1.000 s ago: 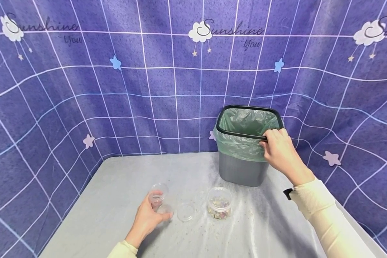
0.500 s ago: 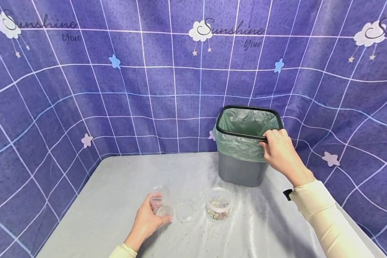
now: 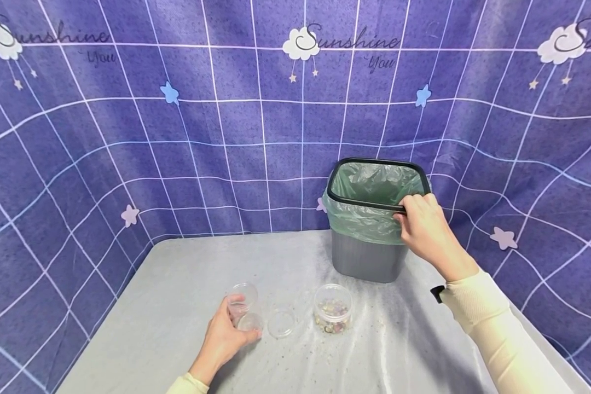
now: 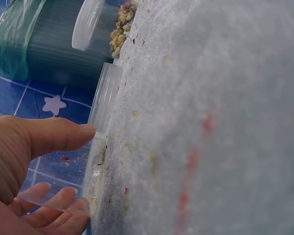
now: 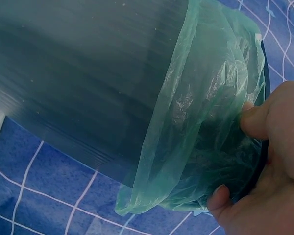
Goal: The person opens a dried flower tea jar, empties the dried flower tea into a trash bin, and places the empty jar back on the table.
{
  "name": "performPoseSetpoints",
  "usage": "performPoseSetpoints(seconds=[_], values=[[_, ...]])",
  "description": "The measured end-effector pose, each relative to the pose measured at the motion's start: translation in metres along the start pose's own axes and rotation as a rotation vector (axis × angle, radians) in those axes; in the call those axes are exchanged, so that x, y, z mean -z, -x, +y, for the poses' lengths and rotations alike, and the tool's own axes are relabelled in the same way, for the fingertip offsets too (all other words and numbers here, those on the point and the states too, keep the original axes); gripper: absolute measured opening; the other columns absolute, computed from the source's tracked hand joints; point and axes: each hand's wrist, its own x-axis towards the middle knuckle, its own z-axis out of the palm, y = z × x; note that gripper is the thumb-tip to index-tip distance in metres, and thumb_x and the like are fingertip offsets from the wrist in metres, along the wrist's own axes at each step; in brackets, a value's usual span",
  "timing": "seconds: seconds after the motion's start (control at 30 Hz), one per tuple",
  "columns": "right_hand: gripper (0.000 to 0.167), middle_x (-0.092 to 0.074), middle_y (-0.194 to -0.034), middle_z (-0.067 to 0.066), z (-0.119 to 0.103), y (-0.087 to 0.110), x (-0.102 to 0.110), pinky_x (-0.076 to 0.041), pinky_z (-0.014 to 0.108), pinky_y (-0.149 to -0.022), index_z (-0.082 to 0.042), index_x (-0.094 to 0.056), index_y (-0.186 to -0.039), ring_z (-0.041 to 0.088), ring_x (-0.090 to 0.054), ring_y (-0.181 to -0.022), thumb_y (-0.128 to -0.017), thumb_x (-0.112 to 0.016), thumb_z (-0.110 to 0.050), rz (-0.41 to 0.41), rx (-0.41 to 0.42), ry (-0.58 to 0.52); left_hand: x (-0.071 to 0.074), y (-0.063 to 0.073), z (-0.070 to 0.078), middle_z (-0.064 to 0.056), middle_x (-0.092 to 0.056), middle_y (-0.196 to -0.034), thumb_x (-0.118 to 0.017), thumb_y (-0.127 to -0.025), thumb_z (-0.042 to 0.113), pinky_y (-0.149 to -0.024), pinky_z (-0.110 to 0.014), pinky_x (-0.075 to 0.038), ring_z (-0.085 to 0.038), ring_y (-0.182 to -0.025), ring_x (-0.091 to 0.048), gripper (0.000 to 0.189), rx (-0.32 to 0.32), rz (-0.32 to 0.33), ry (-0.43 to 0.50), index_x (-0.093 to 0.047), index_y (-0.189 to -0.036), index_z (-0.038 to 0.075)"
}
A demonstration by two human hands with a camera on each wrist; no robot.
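Observation:
My left hand (image 3: 224, 336) holds a clear plastic jar (image 3: 249, 296) at the front left of the table, thumb on the near side and fingers curled round the far side. In the left wrist view only a few small specks show inside that jar. Just right of it a clear round lid (image 3: 282, 323) lies on the cloth. My right hand (image 3: 428, 227) grips the black rim (image 3: 364, 204) of a grey trash can (image 3: 366, 261) at the back right. A green plastic bag (image 3: 361, 224) lines the can and folds over its outside.
A second clear jar (image 3: 332, 319), partly filled with dried flower buds, stands between the lid and the can. Crumbs (image 4: 134, 112) are scattered on the light grey tablecloth (image 3: 197, 273). A purple patterned curtain (image 3: 241, 180) hangs behind and at both sides.

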Motion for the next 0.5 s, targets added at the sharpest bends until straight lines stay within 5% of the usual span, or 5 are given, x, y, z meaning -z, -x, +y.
performPoseSetpoints(seconds=[0.5], values=[[0.017,-0.055,-0.078,0.017,0.0011,-0.0002,-0.0006,-0.037,0.052,-0.076,0.002,-0.056,-0.089,0.042,-0.046,-0.077,-0.085,-0.072,0.0,0.006,0.009,0.001,-0.0001,0.0017,-0.0027,-0.015,-0.069,-0.124,-0.099,-0.057,0.007,-0.1,-0.05,-0.051,-0.039,-0.122,-0.064,0.085,-0.025,-0.006,0.025,-0.055,-0.13,0.008]])
